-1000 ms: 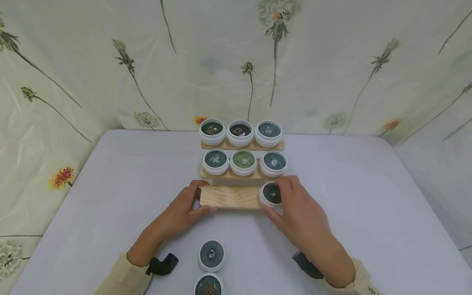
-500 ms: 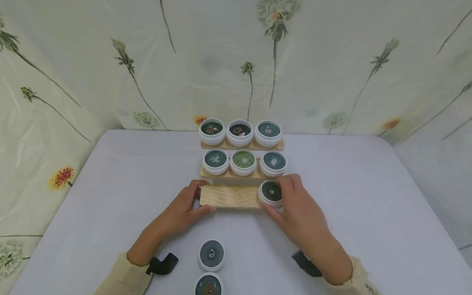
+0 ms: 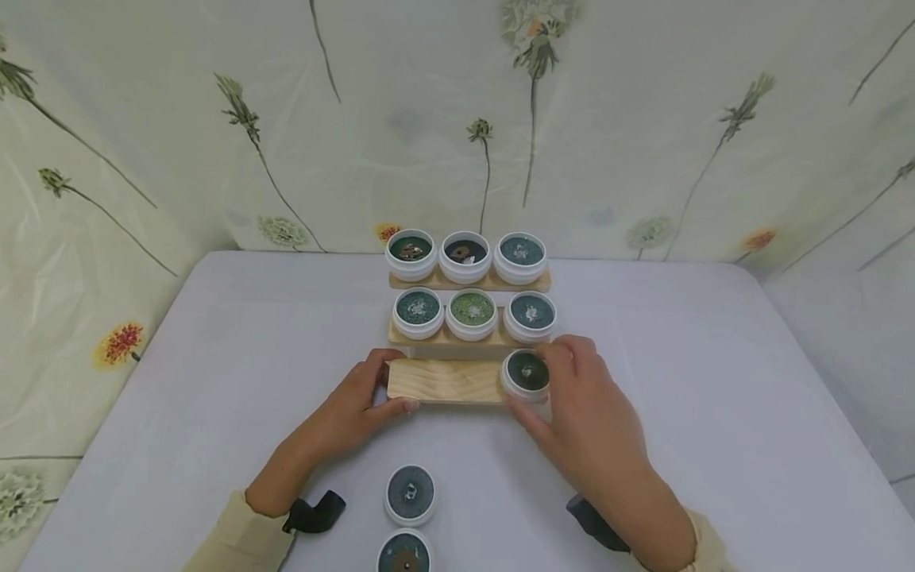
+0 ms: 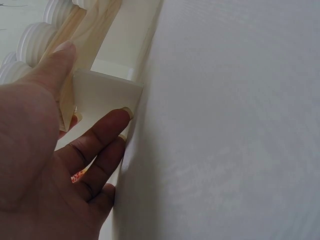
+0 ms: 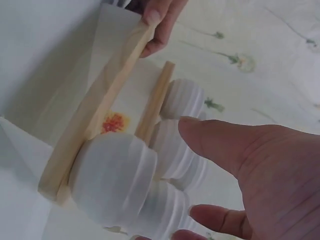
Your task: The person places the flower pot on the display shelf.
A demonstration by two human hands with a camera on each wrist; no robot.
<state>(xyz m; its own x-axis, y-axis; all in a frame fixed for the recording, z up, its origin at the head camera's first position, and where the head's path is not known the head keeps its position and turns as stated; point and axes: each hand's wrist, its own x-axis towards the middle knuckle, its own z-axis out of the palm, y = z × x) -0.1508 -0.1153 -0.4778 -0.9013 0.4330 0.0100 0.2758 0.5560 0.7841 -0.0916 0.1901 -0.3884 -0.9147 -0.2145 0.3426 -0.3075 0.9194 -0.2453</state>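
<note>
A stepped wooden rack stands mid-table. On the right end of its lowest shelf sits a white jar with a dark lid. My right hand cups round this jar; in the right wrist view the thumb and the fingers stand off its side with a gap. My left hand pinches the left end of the lowest shelf, thumb on the front edge. In the left wrist view that hand lies against the shelf and its white side support.
Three white jars fill the middle shelf and three the top shelf. Two loose jars sit on the white tablecloth near me. A flowered sheet hangs behind and at the sides.
My right hand has drawn back a little from the jar on the lowest shelf, so more of its lid shows. The left hand has stayed on the shelf end.
</note>
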